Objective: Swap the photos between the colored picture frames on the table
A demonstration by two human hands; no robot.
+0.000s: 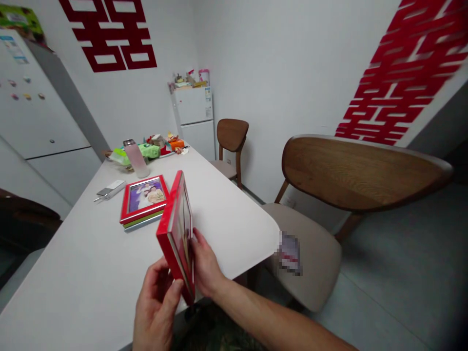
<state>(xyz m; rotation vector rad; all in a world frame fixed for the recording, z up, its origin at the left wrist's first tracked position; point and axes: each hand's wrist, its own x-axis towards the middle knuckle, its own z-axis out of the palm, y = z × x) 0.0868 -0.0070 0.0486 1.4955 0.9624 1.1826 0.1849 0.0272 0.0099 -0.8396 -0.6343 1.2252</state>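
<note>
White walls [263,73] bear red paper cut-outs [109,34] upper left and right. A wooden chair [358,170] fills the right; a second chair [231,136] stands centre by a small fridge [193,117]. Grey floor [402,292].

Just two bare hands in shot, the left hand [155,304] and the right hand [204,265], both uncovered at the wrist. The right forearm [270,317] is bare along every bit that shows, right down to the bottom edge. Fingers [174,292] look plain, though it's a bit too blurry for detail. Under the arms there's some dark greenish patterned fabric [215,334], probably clothing on the lap, but I can't tell what kind.
</note>
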